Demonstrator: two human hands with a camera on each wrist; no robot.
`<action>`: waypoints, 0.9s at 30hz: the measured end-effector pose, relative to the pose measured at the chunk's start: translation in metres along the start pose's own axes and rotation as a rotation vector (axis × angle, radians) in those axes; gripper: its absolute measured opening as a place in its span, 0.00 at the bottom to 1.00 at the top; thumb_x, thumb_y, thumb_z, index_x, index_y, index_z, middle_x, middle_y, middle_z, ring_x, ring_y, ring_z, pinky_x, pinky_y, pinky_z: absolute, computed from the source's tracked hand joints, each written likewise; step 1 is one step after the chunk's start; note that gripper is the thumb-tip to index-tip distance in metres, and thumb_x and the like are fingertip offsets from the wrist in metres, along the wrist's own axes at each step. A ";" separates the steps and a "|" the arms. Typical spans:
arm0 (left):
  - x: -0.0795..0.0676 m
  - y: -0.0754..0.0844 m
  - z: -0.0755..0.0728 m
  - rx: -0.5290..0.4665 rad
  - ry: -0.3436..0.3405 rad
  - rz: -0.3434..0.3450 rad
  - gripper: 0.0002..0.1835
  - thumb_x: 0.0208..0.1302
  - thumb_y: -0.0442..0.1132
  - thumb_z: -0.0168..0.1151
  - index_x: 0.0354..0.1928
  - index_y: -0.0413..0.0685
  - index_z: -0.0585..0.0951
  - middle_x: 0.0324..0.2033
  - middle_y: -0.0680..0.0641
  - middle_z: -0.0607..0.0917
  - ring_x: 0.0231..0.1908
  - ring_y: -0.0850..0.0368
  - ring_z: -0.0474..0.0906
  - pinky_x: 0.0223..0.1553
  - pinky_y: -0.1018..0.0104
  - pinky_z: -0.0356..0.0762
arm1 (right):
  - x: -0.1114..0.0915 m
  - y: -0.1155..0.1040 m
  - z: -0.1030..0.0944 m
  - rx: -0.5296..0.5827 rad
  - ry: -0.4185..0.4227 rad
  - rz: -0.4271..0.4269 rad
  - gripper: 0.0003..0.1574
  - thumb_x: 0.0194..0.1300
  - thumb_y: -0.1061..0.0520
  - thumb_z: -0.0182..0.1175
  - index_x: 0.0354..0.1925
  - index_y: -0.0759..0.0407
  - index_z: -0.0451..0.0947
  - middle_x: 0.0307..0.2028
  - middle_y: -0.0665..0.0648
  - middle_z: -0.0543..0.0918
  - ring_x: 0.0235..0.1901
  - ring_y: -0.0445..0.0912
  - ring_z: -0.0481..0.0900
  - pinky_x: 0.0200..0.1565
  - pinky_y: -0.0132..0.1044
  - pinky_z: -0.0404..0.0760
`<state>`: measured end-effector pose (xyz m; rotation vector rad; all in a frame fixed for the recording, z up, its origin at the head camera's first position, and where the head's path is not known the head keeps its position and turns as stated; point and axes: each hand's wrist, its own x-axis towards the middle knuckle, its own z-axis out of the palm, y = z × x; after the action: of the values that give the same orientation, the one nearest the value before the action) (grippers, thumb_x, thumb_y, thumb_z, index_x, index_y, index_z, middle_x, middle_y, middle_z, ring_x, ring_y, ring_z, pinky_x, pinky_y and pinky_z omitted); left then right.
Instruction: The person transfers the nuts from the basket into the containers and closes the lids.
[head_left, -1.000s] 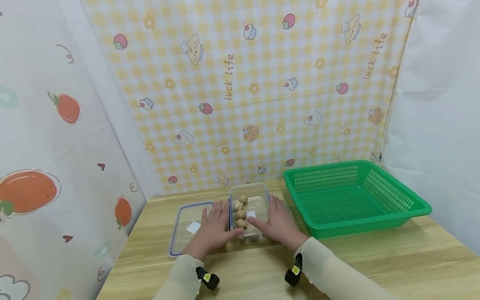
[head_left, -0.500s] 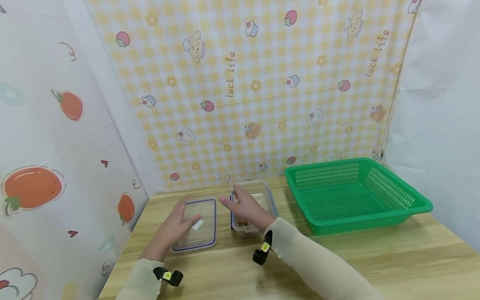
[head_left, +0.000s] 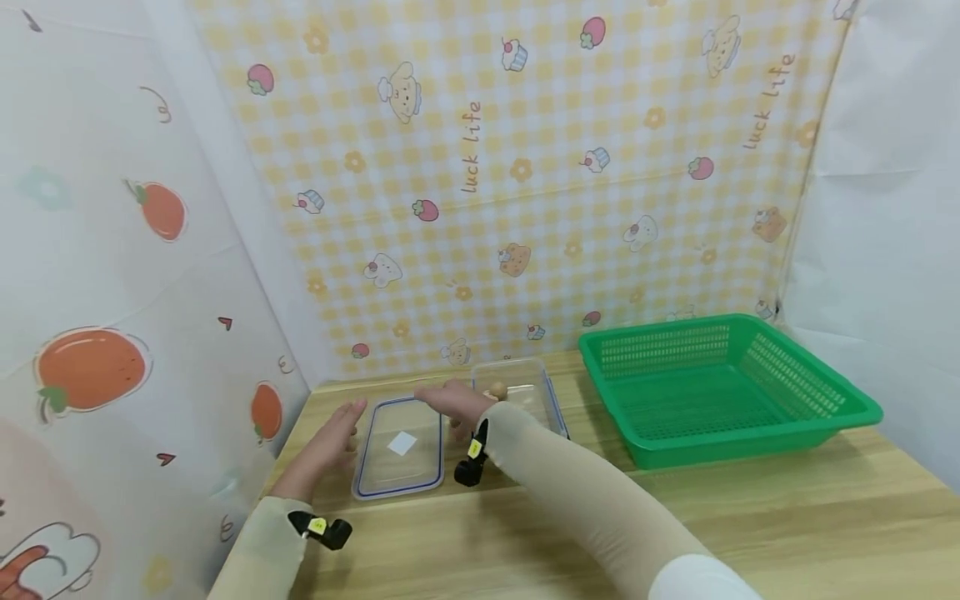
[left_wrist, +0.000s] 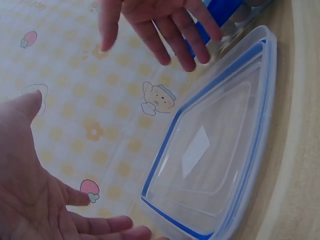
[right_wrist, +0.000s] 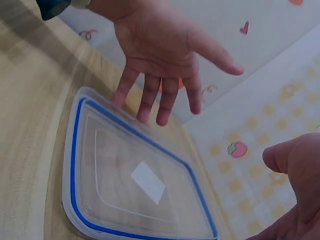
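A clear rectangular lid (head_left: 386, 473) with a blue seal and a white label (head_left: 402, 442) lies flat on the table. My left hand (head_left: 324, 450) hovers at the lid's left side, holding nothing. Across from it, my right hand (head_left: 459, 402) is over the lid's right edge, also holding nothing. Both wrist views show straight, spread fingers, with the lid (left_wrist: 220, 135) between the two palms. Right of the lid stands a clear plastic container (head_left: 553, 404), partly covered by my right hand and sleeve. Inside it, several round tan walnut-like things (head_left: 498, 390) show.
A large green plastic basket (head_left: 720, 446) stands on the right of the wooden table (head_left: 570, 508). Behind the table hangs a yellow checked cloth (head_left: 480, 225). A printed white wall (head_left: 180, 317) closes off the left side.
Both hands have left the container's sides and moved left, to either side of the lid. The container and basket have stayed in place on the table; the head view has shifted slightly.
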<state>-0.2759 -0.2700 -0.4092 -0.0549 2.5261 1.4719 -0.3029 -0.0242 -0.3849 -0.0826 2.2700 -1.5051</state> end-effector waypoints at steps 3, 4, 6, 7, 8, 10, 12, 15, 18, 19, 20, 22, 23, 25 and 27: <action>0.006 -0.002 0.001 -0.143 -0.007 -0.104 0.59 0.67 0.78 0.38 0.78 0.34 0.40 0.66 0.19 0.55 0.55 0.29 0.65 0.50 0.37 0.79 | 0.013 0.001 0.006 0.026 -0.009 0.057 0.52 0.71 0.34 0.57 0.76 0.66 0.56 0.67 0.78 0.66 0.60 0.77 0.71 0.48 0.66 0.81; 0.007 -0.003 0.002 -0.176 -0.006 -0.135 0.61 0.66 0.79 0.38 0.78 0.32 0.40 0.66 0.19 0.55 0.55 0.29 0.65 0.51 0.35 0.79 | 0.017 0.002 0.008 0.039 -0.012 0.072 0.51 0.71 0.36 0.58 0.76 0.67 0.56 0.65 0.81 0.67 0.59 0.78 0.71 0.46 0.66 0.82; 0.010 -0.005 0.002 -0.218 -0.005 -0.180 0.63 0.65 0.79 0.39 0.76 0.27 0.41 0.63 0.19 0.56 0.58 0.27 0.65 0.52 0.31 0.77 | 0.024 0.003 0.012 0.022 -0.005 0.083 0.46 0.72 0.42 0.58 0.75 0.69 0.58 0.60 0.82 0.70 0.55 0.76 0.75 0.45 0.62 0.84; 0.012 -0.007 0.001 -0.201 0.001 -0.193 0.63 0.65 0.79 0.39 0.76 0.26 0.43 0.62 0.20 0.59 0.59 0.27 0.67 0.51 0.31 0.78 | 0.027 0.003 0.013 -0.003 0.003 0.083 0.42 0.72 0.46 0.58 0.72 0.70 0.62 0.57 0.80 0.74 0.53 0.73 0.77 0.44 0.58 0.86; 0.013 -0.008 0.001 -0.192 0.003 -0.201 0.63 0.65 0.80 0.40 0.74 0.23 0.47 0.60 0.20 0.62 0.58 0.27 0.70 0.49 0.33 0.80 | 0.030 0.004 0.014 -0.039 0.012 0.078 0.36 0.71 0.50 0.57 0.69 0.71 0.67 0.53 0.78 0.77 0.49 0.70 0.79 0.43 0.55 0.86; 0.015 -0.011 -0.001 -0.124 0.004 -0.199 0.61 0.65 0.80 0.40 0.72 0.24 0.52 0.54 0.23 0.70 0.53 0.30 0.77 0.44 0.39 0.84 | 0.034 0.005 0.016 -0.104 0.032 0.074 0.25 0.69 0.58 0.55 0.60 0.72 0.74 0.46 0.72 0.80 0.41 0.63 0.82 0.38 0.47 0.85; 0.016 -0.013 -0.002 -0.057 -0.012 -0.186 0.60 0.65 0.80 0.40 0.71 0.24 0.57 0.48 0.28 0.77 0.45 0.37 0.82 0.39 0.44 0.86 | 0.038 0.005 0.017 -0.169 0.054 0.068 0.17 0.67 0.64 0.53 0.50 0.72 0.79 0.39 0.68 0.80 0.33 0.58 0.81 0.33 0.41 0.81; 0.017 -0.013 -0.003 -0.025 -0.042 -0.179 0.58 0.64 0.80 0.41 0.69 0.27 0.63 0.41 0.33 0.80 0.39 0.43 0.83 0.33 0.49 0.86 | 0.044 0.008 0.018 -0.234 0.069 0.079 0.08 0.67 0.67 0.53 0.38 0.71 0.78 0.32 0.64 0.78 0.24 0.52 0.78 0.26 0.35 0.74; 0.017 -0.012 -0.005 -0.041 -0.061 -0.190 0.59 0.64 0.80 0.41 0.69 0.27 0.63 0.40 0.35 0.78 0.39 0.42 0.82 0.32 0.49 0.86 | 0.049 0.010 0.021 -0.277 0.067 0.081 0.11 0.67 0.69 0.52 0.26 0.68 0.74 0.24 0.62 0.76 0.18 0.49 0.74 0.20 0.31 0.68; 0.017 -0.012 -0.006 -0.049 -0.062 -0.194 0.59 0.64 0.80 0.41 0.69 0.27 0.63 0.40 0.34 0.77 0.39 0.42 0.81 0.32 0.49 0.86 | 0.050 0.011 0.021 -0.283 0.067 0.077 0.14 0.66 0.70 0.52 0.22 0.66 0.72 0.22 0.61 0.75 0.17 0.48 0.73 0.18 0.30 0.65; 0.017 -0.012 -0.008 -0.055 -0.065 -0.197 0.59 0.64 0.80 0.41 0.69 0.27 0.62 0.41 0.33 0.77 0.39 0.41 0.81 0.32 0.49 0.86 | 0.051 0.011 0.022 -0.301 0.068 0.066 0.17 0.65 0.71 0.52 0.19 0.64 0.70 0.20 0.60 0.73 0.15 0.47 0.71 0.17 0.30 0.63; 0.016 -0.011 -0.011 -0.082 -0.070 -0.207 0.58 0.66 0.79 0.41 0.70 0.27 0.61 0.44 0.32 0.76 0.40 0.41 0.81 0.33 0.48 0.87 | 0.051 0.011 0.022 -0.302 0.076 0.049 0.22 0.63 0.73 0.52 0.13 0.61 0.66 0.16 0.58 0.73 0.13 0.46 0.70 0.15 0.29 0.61; 0.015 -0.010 -0.013 -0.093 -0.071 -0.210 0.57 0.67 0.78 0.40 0.70 0.27 0.60 0.46 0.31 0.75 0.40 0.41 0.81 0.33 0.48 0.87 | 0.050 0.010 0.022 -0.293 0.078 0.044 0.24 0.62 0.73 0.52 0.12 0.60 0.64 0.15 0.57 0.72 0.13 0.45 0.70 0.15 0.29 0.61; 0.014 -0.008 -0.018 -0.115 -0.070 -0.218 0.54 0.70 0.75 0.40 0.70 0.27 0.60 0.48 0.31 0.75 0.39 0.43 0.82 0.34 0.49 0.87 | 0.047 0.008 0.020 -0.279 0.081 0.032 0.24 0.60 0.73 0.52 0.11 0.58 0.63 0.15 0.57 0.73 0.14 0.45 0.71 0.15 0.29 0.63; 0.013 -0.006 -0.023 -0.131 -0.067 -0.228 0.50 0.72 0.72 0.41 0.70 0.27 0.60 0.48 0.32 0.76 0.38 0.45 0.83 0.35 0.50 0.87 | 0.043 0.005 0.018 -0.197 0.069 0.041 0.21 0.60 0.73 0.53 0.14 0.60 0.68 0.18 0.57 0.76 0.16 0.46 0.74 0.18 0.31 0.70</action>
<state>-0.2919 -0.2917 -0.4058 -0.2993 2.2811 1.5165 -0.3346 -0.0490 -0.4084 -0.0411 2.4547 -1.2792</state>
